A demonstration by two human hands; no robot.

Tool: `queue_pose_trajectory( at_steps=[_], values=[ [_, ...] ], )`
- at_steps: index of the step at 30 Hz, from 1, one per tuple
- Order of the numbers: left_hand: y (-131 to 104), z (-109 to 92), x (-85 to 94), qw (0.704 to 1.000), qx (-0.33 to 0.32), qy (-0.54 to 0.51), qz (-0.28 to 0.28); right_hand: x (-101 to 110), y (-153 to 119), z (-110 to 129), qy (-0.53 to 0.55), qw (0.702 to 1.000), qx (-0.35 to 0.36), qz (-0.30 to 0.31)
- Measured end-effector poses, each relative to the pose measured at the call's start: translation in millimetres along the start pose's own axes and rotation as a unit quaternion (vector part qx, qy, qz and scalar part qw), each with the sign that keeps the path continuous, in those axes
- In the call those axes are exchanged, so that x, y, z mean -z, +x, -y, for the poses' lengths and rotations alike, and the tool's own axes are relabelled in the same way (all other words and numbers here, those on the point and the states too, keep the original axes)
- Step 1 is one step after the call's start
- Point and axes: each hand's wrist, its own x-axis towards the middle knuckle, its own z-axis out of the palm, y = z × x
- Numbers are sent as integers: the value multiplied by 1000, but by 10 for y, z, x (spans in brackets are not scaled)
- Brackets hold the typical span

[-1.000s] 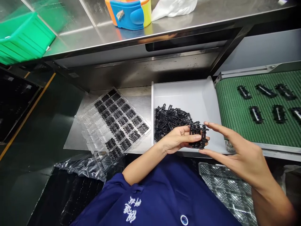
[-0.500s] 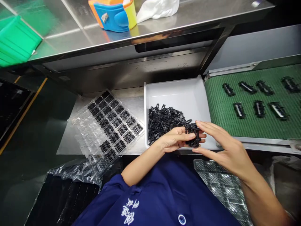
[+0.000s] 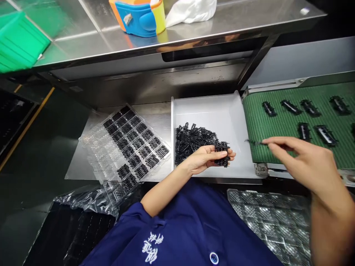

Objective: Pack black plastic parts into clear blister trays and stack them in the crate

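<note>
My left hand (image 3: 203,159) holds a stack of thin black parts (image 3: 222,153) between thumb and fingers, over the front of a white tray (image 3: 206,107). Beside it in the tray lies a heap of loose black parts (image 3: 192,140). My right hand (image 3: 302,157) pinches one black part (image 3: 256,142), blurred by motion, over the near left end of a green conveyor belt (image 3: 277,127). Several black parts (image 3: 291,107) lie spaced out on the belt.
Left of the tray, a clear compartment tray (image 3: 135,142) holds stacked black parts. A steel shelf (image 3: 235,18) above carries a green bin (image 3: 22,40), a blue-orange-yellow container (image 3: 141,18) and white cloth (image 3: 191,11). More clear trays (image 3: 271,218) are low at right.
My right hand has moved right, away from the stack, and now pinches a single part over the belt. The nearest left part on the belt is no longer there. My left hand keeps the stack.
</note>
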Motion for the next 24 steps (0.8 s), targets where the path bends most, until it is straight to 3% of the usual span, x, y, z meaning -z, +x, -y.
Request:
queue_pose_trajectory(
  at_steps=[2, 4, 7, 10, 15, 18, 24],
  values=[
    [-59, -36, 73, 999, 30, 7, 20, 54, -68, 335, 71, 989, 85, 95],
    [-116, -44, 122, 997, 62, 6, 43, 23, -96, 616, 104, 975, 132, 147],
    [-197, -11, 138, 997, 71, -6, 42, -160, -90, 853, 98, 984, 127, 78],
    [-275, 37, 109, 998, 43, -41, -4, -385, -109, 917, 102, 987, 125, 17],
    [-386, 48, 88, 995, -3, -64, -76, -582, -206, 914, 115, 976, 149, 109],
    [-419, 31, 146, 996, -4, -53, -68, -584, -225, 929, 109, 975, 146, 127],
    [-417, -15, 252, 999, -6, -35, -34, -514, -156, 976, 104, 981, 137, 92]
  ],
)
